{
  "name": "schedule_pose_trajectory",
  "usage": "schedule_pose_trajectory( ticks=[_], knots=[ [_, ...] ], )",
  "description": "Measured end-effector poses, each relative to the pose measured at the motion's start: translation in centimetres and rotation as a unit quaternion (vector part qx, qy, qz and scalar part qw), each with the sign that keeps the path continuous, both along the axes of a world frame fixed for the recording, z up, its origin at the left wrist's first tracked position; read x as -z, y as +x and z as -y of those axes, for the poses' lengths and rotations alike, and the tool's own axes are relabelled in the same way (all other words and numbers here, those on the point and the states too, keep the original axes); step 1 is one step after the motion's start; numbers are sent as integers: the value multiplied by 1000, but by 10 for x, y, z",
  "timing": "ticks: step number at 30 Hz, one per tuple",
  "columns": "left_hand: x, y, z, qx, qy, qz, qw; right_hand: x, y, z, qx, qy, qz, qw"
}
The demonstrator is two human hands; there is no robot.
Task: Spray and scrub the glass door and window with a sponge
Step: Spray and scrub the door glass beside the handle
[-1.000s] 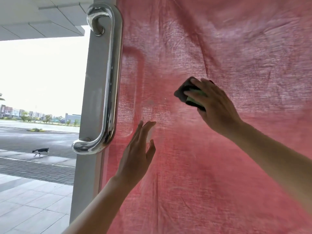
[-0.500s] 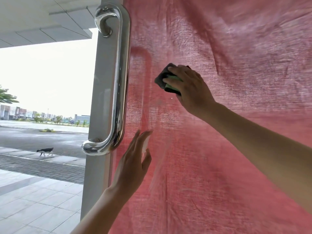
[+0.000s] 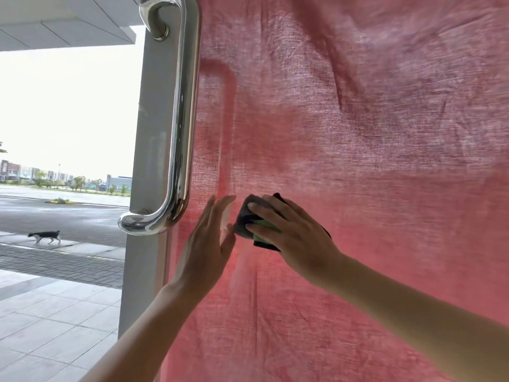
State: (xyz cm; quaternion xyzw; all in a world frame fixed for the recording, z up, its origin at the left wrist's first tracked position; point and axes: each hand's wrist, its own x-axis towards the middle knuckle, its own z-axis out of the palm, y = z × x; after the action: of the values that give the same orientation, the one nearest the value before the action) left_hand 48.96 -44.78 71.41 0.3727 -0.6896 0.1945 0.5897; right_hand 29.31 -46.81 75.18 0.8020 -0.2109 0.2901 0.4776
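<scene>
Both bare forearms reach up from the lower edge. The left hand (image 3: 209,244) is raised flat, fingers straight and pointing up, its back toward the camera. Just beside it, the right hand (image 3: 296,234) curls its fingers over a sponge (image 3: 243,220), wrist angled leftward.
</scene>
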Motion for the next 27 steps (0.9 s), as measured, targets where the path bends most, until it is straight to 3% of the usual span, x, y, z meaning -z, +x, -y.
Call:
schedule_pose_trajectory(
  ticks=[6, 19, 22, 27],
  knots=[
    [1, 3, 0, -2, 14, 8, 1000, 16, -44, -11, 30, -2, -40, 999],
    [-2, 16, 3, -15, 9, 27, 999, -178, 16, 3, 0, -4, 208, 978],
    [1, 19, 4, -17, 1, 19, 1000, -176, 34, 7, -9, -7, 195, 981],
    [9, 19, 8, -15, -18, 12, 1000, -122, 43, 10, -23, -12, 89, 996]
  ],
)
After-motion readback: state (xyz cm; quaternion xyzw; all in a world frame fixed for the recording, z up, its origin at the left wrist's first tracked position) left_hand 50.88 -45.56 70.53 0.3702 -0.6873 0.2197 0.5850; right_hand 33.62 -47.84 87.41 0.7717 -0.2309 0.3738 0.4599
